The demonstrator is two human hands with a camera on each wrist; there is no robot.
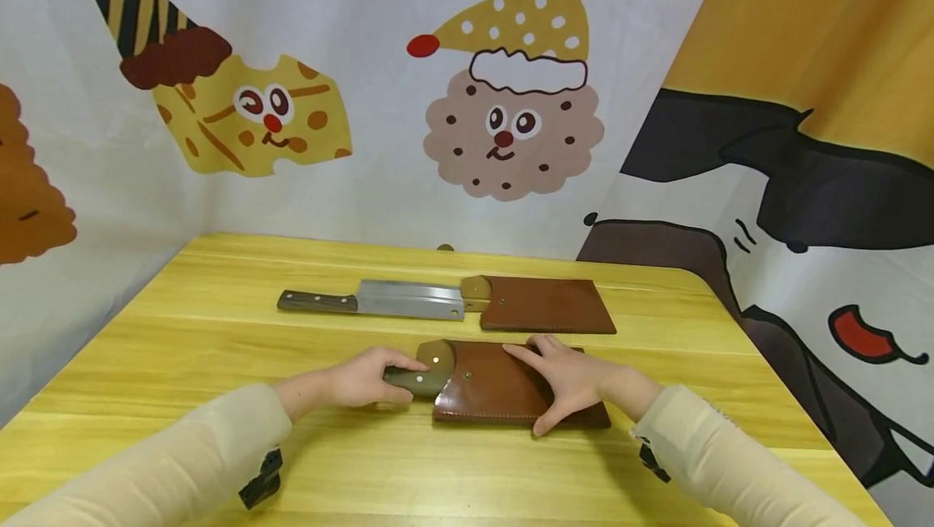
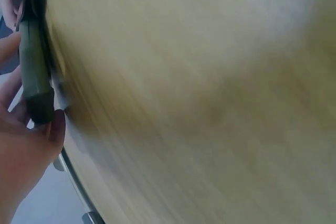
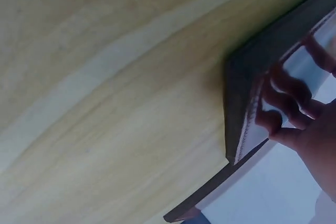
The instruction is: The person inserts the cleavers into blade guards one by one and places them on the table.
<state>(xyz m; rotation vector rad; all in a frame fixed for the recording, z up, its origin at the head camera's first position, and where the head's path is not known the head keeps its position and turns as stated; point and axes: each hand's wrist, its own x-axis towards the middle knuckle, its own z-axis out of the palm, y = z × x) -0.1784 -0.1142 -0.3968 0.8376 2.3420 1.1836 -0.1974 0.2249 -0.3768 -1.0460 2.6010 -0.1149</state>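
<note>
My left hand (image 1: 365, 379) grips the dark green handle (image 1: 417, 381) of a knife, also seen in the left wrist view. The blade is hidden inside a glossy brown leather sheath (image 1: 496, 389). By the handle, the sheath's tan strap (image 1: 438, 355) shows its snap. My right hand (image 1: 565, 381) spans the sheath, thumb at the near edge and fingers at the far edge. In the right wrist view its fingertips meet the shiny leather. Farther back lies a bare cleaver (image 1: 409, 300) with a brown riveted handle, its blade end beside a second brown sheath (image 1: 550, 306).
The wooden table (image 1: 182, 332) carries everything. Behind it hangs a white cloth (image 1: 379, 203) with cartoon prints. A dark wrist device (image 1: 261, 478) sits under the left sleeve, and another (image 1: 653, 462) under the right.
</note>
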